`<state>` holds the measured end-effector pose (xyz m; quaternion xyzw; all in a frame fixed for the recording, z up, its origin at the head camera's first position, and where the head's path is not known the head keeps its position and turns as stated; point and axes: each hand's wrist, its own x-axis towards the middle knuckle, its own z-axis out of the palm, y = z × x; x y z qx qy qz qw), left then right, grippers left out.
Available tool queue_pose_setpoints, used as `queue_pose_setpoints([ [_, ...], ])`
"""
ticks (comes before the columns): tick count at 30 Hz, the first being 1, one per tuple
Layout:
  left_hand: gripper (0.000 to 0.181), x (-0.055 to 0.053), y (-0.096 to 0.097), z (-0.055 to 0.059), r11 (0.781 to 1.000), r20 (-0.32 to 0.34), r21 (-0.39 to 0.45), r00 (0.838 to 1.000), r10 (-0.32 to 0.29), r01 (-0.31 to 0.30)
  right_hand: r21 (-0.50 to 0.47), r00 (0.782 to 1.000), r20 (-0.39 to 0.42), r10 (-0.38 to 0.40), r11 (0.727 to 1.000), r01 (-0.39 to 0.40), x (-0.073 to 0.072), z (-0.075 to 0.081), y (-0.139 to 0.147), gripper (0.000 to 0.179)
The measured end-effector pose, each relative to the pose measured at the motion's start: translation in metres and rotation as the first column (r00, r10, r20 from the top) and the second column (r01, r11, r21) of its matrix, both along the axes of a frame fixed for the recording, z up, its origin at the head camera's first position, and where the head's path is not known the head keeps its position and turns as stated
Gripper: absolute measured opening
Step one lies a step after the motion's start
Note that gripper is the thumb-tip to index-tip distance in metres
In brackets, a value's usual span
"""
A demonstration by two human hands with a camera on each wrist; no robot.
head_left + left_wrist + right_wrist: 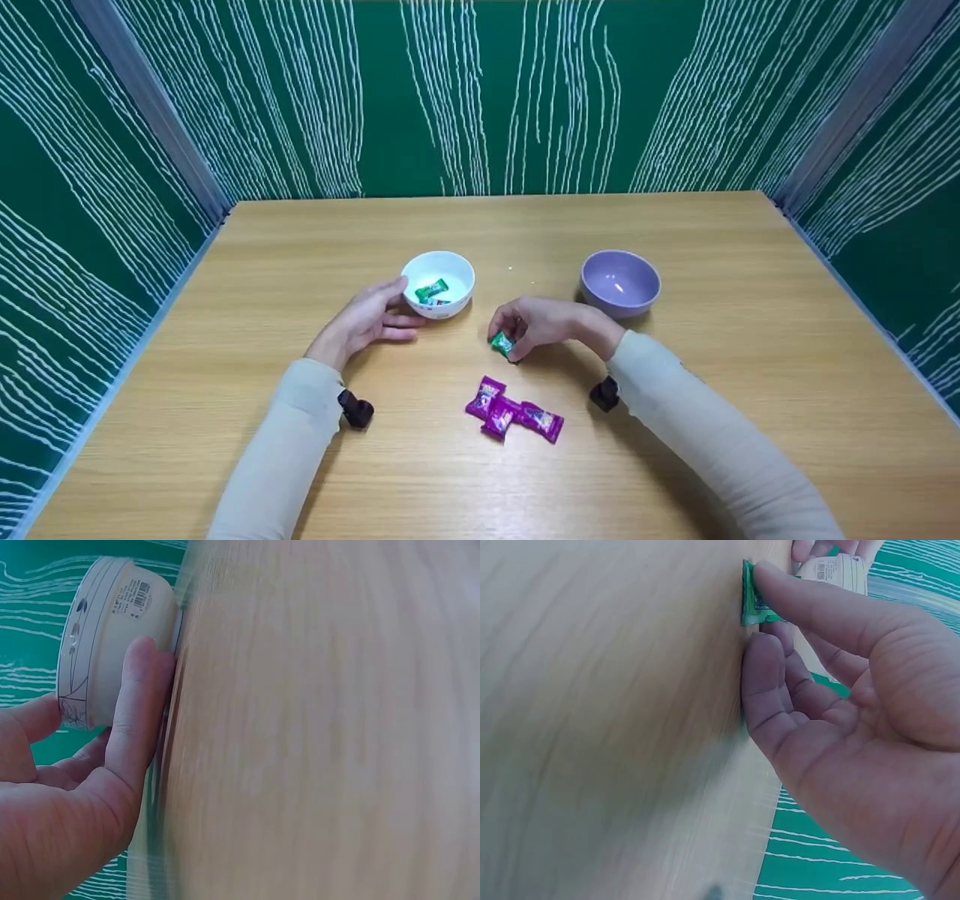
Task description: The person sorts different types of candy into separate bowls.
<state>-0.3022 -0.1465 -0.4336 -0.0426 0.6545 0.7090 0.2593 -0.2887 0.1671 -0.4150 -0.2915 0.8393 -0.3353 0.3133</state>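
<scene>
A green-wrapped candy (502, 344) is pinched between the thumb and fingers of my right hand (544, 321), low over the middle of the table. In the right wrist view, the wrapper (756, 604) shows at the thumb tip, touching or nearly touching the tabletop. My left hand (371, 315) holds the white bowl (452, 309) from its left side, thumb at the rim and fingers along the lower wall. Green-wrapped candies (432, 290) lie inside that bowl. In the left wrist view, the bowl's outer wall (112, 652) carries a printed pattern and a barcode label.
A purple bowl (621, 285) stands at the right, just beyond my right wrist. Several purple-wrapped candies (501, 417) lie in a cluster nearer me on the wooden table (420, 480). Green panels (499, 97) with white lines enclose the back and sides.
</scene>
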Motion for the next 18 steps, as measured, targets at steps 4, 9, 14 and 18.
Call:
queue_pose_setpoints([
  [4, 0.061, 0.0002, 0.0005, 0.0001, 1.0, 0.005, 0.003, 1.0, 0.004, -0.004, -0.009, 1.0, 0.027, -0.004, 1.0, 0.004, 0.0002, 0.0006, 0.0005, 0.033],
  [9, 0.062, 0.0001, 0.0004, -0.0001, 1.0, 0.004, 0.004, 1.0, -0.001, 0.001, -0.048, 0.998, 0.064, -0.025, 0.998, 0.028, 0.0005, 0.0024, 0.0021, 0.029],
  [14, 0.062, 0.001, 0.0001, 0.0007, 1.0, -0.01, 0.01, 1.0, -0.007, 0.007, -0.067, 0.992, 0.096, -0.084, 0.994, 0.091, 0.0002, 0.003, 0.0044, 0.024],
  [18, 0.059, 0.0017, -0.0003, 0.0004, 1.0, -0.029, 0.017, 0.999, -0.015, 0.015, -0.078, 0.987, 0.104, -0.125, 0.988, 0.133, -0.0008, 0.0006, 0.0053, 0.024],
])
